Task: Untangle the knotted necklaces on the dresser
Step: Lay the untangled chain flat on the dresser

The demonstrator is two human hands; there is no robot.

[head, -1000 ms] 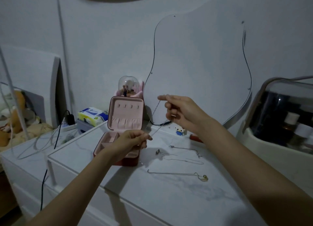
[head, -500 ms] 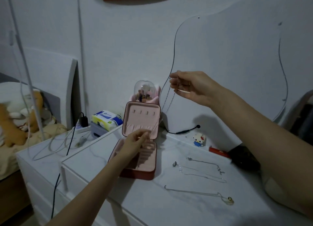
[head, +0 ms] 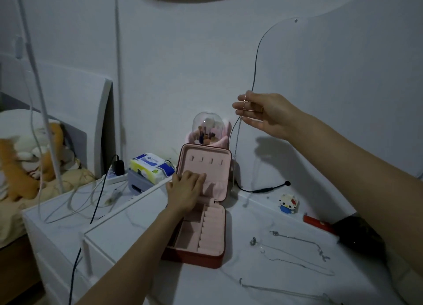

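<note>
Writing on tissue pack (head: 152, 166) seems unreadable.

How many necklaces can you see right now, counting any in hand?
4. One chain hangs from the right hand. Three lie on the dresser top: far necklace, middle one, nearest. More may be hidden in the jewelry box.

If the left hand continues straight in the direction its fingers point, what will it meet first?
The left hand already reaches the upright pink lid of the jewelry box. Its fingers seem to touch the lid's lining, so the lid comes first, though depth is unclear.
</note>
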